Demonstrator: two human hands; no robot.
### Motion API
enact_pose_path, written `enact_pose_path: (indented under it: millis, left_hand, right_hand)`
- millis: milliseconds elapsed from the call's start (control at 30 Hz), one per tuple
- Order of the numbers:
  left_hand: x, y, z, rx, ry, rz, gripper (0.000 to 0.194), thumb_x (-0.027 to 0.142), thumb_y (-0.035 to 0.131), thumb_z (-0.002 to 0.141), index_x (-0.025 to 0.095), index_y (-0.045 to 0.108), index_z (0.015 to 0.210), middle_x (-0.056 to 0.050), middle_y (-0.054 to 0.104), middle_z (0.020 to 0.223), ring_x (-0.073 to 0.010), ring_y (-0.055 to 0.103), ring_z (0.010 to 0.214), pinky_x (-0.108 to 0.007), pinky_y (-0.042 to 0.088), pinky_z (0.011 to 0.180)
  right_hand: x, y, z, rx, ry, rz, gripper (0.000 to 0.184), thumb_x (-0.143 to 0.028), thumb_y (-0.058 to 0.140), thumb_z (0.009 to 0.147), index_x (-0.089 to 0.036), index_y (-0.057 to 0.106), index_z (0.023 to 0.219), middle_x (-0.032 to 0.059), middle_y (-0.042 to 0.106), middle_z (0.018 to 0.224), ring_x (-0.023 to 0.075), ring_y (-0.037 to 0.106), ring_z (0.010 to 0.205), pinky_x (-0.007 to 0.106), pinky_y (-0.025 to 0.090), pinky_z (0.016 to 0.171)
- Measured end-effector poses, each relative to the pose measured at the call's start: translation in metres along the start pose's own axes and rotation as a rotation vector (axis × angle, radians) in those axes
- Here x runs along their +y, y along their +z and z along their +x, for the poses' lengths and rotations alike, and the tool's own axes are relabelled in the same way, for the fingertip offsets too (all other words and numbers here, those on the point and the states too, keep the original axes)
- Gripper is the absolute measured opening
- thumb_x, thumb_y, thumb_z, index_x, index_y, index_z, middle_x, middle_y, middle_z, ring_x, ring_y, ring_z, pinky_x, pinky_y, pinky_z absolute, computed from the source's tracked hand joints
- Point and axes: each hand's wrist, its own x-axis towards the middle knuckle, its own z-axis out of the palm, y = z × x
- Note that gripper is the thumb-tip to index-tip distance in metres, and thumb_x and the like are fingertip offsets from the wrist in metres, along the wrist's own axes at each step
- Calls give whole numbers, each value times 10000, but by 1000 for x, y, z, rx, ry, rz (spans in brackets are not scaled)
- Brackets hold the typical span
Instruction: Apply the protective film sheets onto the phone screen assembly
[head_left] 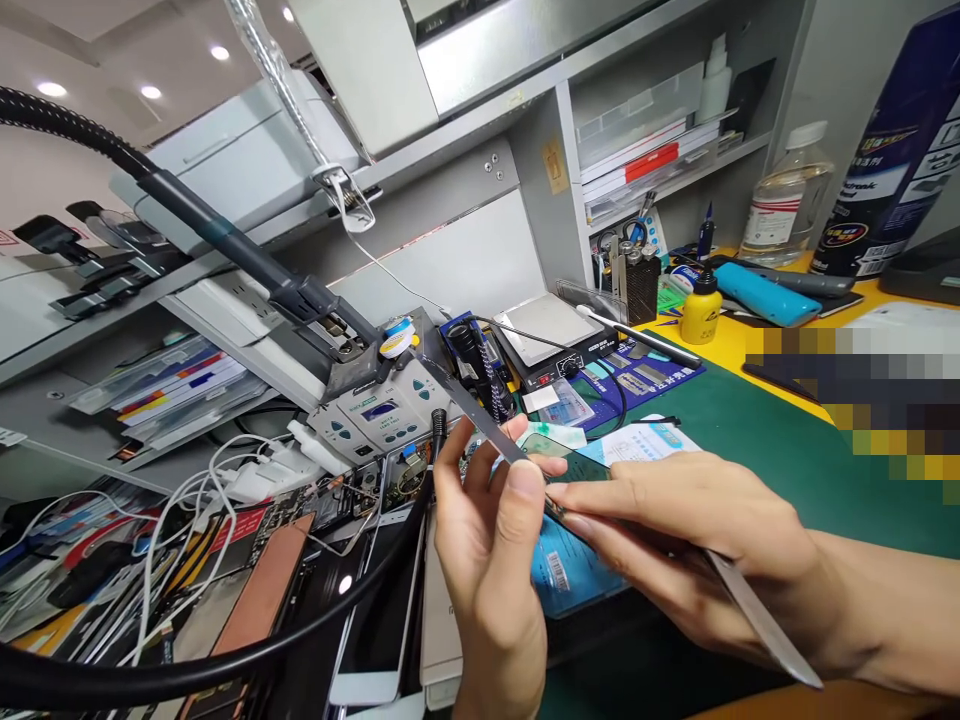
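My left hand (499, 560) is closed around a thin flat phone panel (474, 410), pinched between thumb and fingers. It is tilted and seen almost edge-on; a see-through greenish sheet (566, 460) shows behind the fingers. From the right, my right hand (697, 530) grips a slim metal tool (757, 620) whose flat, curved end sticks out below the palm. Its fingertips meet the panel's lower edge beside my left thumb, and they hide the working tip. Under both hands lies a blue packet with a barcode (559, 572).
White phones (371, 640) and bare boards crowd the left, with a thick black hose (300, 645) arching across. Behind stand a soldering station (382, 415), a heating plate (551, 330) and a yellow bottle (699, 312). A green mat (795, 490) covers the bench at right.
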Motion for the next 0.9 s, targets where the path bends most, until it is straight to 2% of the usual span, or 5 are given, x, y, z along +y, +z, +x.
enact_pose_path:
  millis: [133, 400, 633, 800, 900]
  left_hand:
    - [0, -1, 0, 18, -3, 13, 498, 382, 696, 893, 212, 519, 1326, -99, 674, 1172, -198, 673, 895, -344, 540, 862]
    - [0, -3, 1, 32, -30, -12, 529, 346, 731, 871, 239, 527, 1348, -78, 671, 1177, -179, 663, 916, -303, 546, 837]
    - [-1, -5, 2, 43, -26, -34, 522, 326, 741, 870, 242, 529, 1339, -64, 665, 1167, -153, 620, 919, -293, 512, 867]
    - [-2, -6, 2, 38, -12, -12, 525, 347, 748, 866, 243, 529, 1333, -67, 665, 1166, -160, 607, 931, -297, 518, 852]
    - [-2, -6, 2, 27, -5, 3, 525, 346, 739, 874, 237, 518, 1338, -77, 661, 1184, -163, 612, 916, -301, 524, 832]
  right_hand:
    - [0, 0, 0, -28, 37, -14, 317, -18, 633, 907, -174, 699, 1175, 59, 808, 902, 136, 753, 718, 202, 582, 696]
    - [-3, 0, 2, -64, 81, -13, 313, -4, 669, 881, -159, 721, 1148, 30, 801, 883, 115, 727, 684, 186, 547, 668]
    - [-1, 2, 2, -16, 79, -20, 287, 5, 685, 869, -164, 744, 1093, 26, 811, 933, 101, 750, 759, 120, 556, 773]
    - [-3, 4, 3, -27, 102, -49, 285, 4, 683, 860, -175, 761, 1068, 23, 815, 926, 97, 753, 721, 112, 559, 710]
    - [-5, 3, 4, -28, 110, -36, 291, 22, 681, 844, -159, 761, 1058, 27, 815, 940, 81, 751, 739, 85, 545, 733]
